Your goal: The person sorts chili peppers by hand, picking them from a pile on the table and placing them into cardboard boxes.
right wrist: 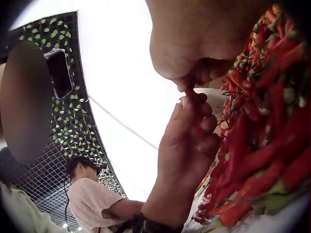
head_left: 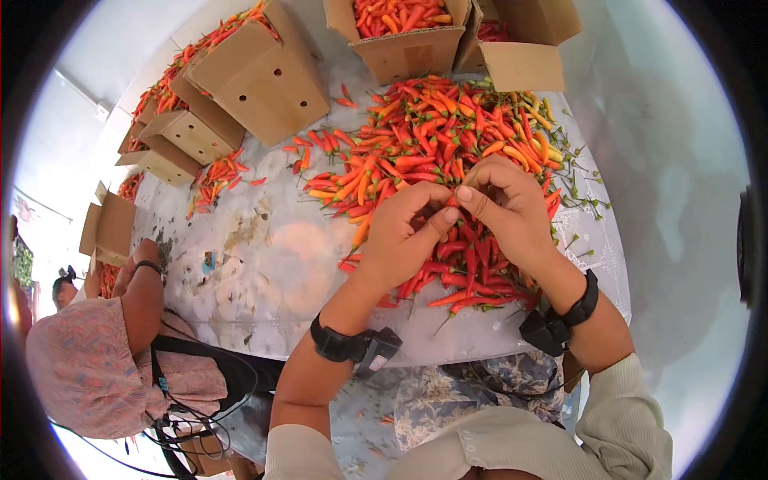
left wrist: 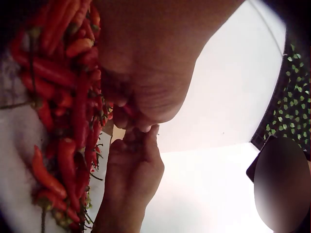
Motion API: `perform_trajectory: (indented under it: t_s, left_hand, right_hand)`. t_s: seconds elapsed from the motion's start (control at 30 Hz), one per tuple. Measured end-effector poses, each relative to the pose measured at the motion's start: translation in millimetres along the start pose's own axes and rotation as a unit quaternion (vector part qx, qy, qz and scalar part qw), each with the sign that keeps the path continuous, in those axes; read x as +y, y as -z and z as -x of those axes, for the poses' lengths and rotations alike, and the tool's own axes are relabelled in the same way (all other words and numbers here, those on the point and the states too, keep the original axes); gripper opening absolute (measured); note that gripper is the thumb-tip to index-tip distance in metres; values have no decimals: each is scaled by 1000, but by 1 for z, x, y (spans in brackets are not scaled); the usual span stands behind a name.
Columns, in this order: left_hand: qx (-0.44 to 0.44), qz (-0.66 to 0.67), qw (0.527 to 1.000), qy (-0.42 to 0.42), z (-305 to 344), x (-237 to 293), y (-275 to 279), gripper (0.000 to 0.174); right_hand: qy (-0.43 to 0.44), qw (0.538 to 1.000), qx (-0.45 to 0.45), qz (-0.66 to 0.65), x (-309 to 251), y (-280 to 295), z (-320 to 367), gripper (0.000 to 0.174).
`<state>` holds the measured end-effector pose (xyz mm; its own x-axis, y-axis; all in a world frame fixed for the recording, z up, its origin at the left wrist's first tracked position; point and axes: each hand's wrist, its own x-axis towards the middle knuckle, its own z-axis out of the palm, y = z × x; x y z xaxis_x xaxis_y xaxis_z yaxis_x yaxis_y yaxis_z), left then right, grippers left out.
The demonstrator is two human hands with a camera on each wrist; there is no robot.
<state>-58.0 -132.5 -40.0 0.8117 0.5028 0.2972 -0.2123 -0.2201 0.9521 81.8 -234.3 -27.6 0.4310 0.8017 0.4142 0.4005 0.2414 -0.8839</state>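
Both hands meet over a heap of red and orange chili peppers (head_left: 424, 136) in the head view. My left hand (head_left: 400, 236) grips a single red chili pepper (right wrist: 199, 125), its fingers curled round the body. At the end of that pepper my right hand (head_left: 516, 216) pinches with thumb and fingertip; the right wrist view shows the right hand (right wrist: 194, 48) above and the left hand (right wrist: 180, 150) below. Fingers hide most of the pepper in the left wrist view, where a bit of red shows. Redder peppers (head_left: 472, 268) lie under the wrists, near the table edge.
Cardboard boxes of chilies stand along the far side, including a box (head_left: 412, 48) at the back and a box (head_left: 260, 80) at the left. Green stems (head_left: 588, 196) are scattered at the right. Another person (head_left: 88, 360) sits at the left of the table (head_left: 296, 304).
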Motion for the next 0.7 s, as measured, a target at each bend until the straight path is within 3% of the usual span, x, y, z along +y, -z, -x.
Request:
perform_trajectory:
  t_s: [0.2,0.3,0.4,0.5,0.57,0.6,0.67,0.7]
  left_hand:
    - [-21,14,1000,0,0,0,2,13]
    - [-43,19,999,1,1,1,4,16]
    - [-3,50,999,13,2,11,5,18]
    - [87,42,995,-16,-2,21,28,19]
    - [219,54,974,-29,-5,14,49,15]
    - [253,-9,967,-22,-8,7,64,14]
    - [320,-134,938,-9,-10,-6,93,13]
    - [304,-223,925,39,-7,-6,99,15]
  right_hand:
    - [-71,986,-35,-145,1,0,-1,19]
    - [-139,949,-85,-270,0,4,-1,18]
    - [-203,914,-64,-347,-4,8,-3,17]
    - [-176,940,35,-289,-6,15,-8,13]
    - [-86,970,82,-210,8,14,-11,8]
    - [-41,979,105,-170,12,13,-12,6]
    - [-34,991,109,-65,7,11,-8,8]
    - [-31,993,110,-12,5,9,-7,10]
